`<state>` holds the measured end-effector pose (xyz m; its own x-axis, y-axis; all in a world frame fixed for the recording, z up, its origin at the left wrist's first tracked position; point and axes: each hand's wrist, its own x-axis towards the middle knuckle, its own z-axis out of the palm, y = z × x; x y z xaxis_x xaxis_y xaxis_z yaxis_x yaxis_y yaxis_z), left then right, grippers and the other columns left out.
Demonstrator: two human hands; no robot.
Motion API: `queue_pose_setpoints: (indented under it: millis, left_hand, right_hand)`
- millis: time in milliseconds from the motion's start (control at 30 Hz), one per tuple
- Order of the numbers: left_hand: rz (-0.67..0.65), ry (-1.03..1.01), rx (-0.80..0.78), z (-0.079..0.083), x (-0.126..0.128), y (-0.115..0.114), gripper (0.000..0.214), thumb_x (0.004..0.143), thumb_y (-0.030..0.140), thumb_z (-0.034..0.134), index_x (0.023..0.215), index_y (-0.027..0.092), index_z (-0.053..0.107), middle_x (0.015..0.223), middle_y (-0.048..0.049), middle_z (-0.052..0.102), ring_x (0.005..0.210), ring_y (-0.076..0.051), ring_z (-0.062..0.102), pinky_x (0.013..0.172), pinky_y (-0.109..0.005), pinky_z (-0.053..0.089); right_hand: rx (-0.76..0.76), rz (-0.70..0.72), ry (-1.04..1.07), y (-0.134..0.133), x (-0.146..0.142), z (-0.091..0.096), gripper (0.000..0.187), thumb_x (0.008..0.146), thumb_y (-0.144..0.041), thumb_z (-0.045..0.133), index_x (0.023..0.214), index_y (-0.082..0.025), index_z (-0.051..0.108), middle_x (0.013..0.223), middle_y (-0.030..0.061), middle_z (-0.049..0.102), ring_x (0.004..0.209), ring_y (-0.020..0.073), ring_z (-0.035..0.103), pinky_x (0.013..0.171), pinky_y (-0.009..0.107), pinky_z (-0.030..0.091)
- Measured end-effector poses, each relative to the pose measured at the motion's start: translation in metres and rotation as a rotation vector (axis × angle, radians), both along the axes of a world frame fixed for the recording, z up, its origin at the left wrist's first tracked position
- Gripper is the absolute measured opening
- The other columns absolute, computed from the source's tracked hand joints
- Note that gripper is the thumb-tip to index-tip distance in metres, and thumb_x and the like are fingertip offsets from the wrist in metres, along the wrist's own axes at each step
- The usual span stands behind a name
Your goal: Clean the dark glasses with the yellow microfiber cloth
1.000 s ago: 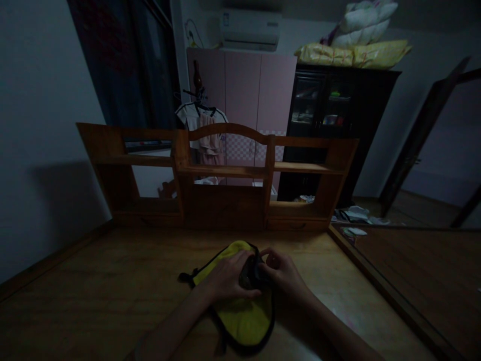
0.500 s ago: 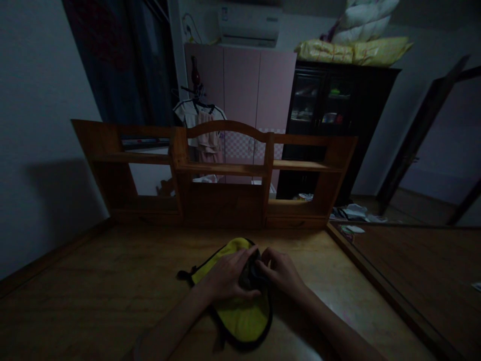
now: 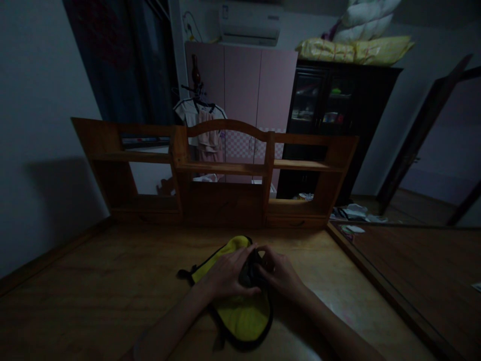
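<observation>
A small dark item [image 3: 247,275] sat between the two hands, above the right part of a flat yellow piece with black edging [image 3: 246,321]; the dim light hid what it was, and whether it was joined to the yellow piece could not be told. The left hand [image 3: 229,273] lay across the yellow piece, its fingers curved around the dark item from the left, with the thumb below. The right hand [image 3: 278,271] met it from the right, thumb and forefinger pinching its edge; its other fingers were curled, their tips hard to see.

The yellow piece lay on a wooden bench [image 3: 124,281], with a black tab [image 3: 184,274] sticking out at its left corner. Along the back of the bench stood a wooden shelf unit [image 3: 225,170]. Behind that were hanging clothes [image 3: 191,114], a pink wardrobe [image 3: 240,85] and, to its right, a black cabinet [image 3: 368,110] with yellow packages [image 3: 379,51] on top.
</observation>
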<state>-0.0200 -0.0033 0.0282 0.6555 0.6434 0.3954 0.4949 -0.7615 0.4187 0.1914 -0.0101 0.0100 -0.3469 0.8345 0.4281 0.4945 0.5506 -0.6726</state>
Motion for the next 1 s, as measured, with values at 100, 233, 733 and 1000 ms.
queue_pose_setpoints:
  millis: [100,233,733,1000]
  left_hand:
    - [0.014,-0.003,-0.009,0.002,0.001,-0.001,0.097,0.068,0.051,0.077,0.147,0.028,0.025,0.132,-0.0098,0.054,0.118,-0.032,0.054,0.101,-0.044,0.043]
    - [0.041,-0.002,-0.016,0.003,0.001,-0.002,0.099,0.066,0.049,0.078,0.147,0.03,0.024,0.127,-0.0081,0.057,0.113,-0.031,0.056,0.097,-0.043,0.045]
    - [0.059,0.011,-0.001,-0.007,-0.003,0.005,0.099,0.068,0.058,0.075,0.147,0.025,0.026,0.134,-0.0128,0.053,0.121,-0.034,0.053,0.102,-0.047,0.043]
    - [0.041,0.013,-0.006,-0.006,-0.002,0.005,0.099,0.067,0.059,0.075,0.146,0.025,0.026,0.132,-0.0119,0.054,0.118,-0.033,0.054,0.101,-0.046,0.044]
  right_hand:
    - [-0.059,0.023,0.087,-0.001,-0.002,0.003,0.036,0.087,-0.032,0.06,0.121,-0.024,0.053,0.071,-0.0034,0.06,0.061,0.0132,0.057,0.056,0.023,0.043]
    - [-0.241,0.078,0.315,-0.003,-0.005,0.006,0.036,0.086,-0.037,0.062,0.118,-0.023,0.054,0.08,-0.0014,0.061,0.062,0.0134,0.062,0.051,0.021,0.045]
    - [-0.034,0.081,-0.058,-0.008,0.0,0.006,0.025,0.088,-0.025,0.055,0.106,-0.023,0.072,0.084,0.0037,0.074,0.063,0.0152,0.061,0.061,0.027,0.045]
    - [0.005,-0.117,0.117,0.001,-0.001,0.006,0.013,0.086,-0.033,0.061,0.085,-0.021,0.059,0.068,-0.0031,0.055,0.059,0.013,0.051,0.053,0.023,0.037]
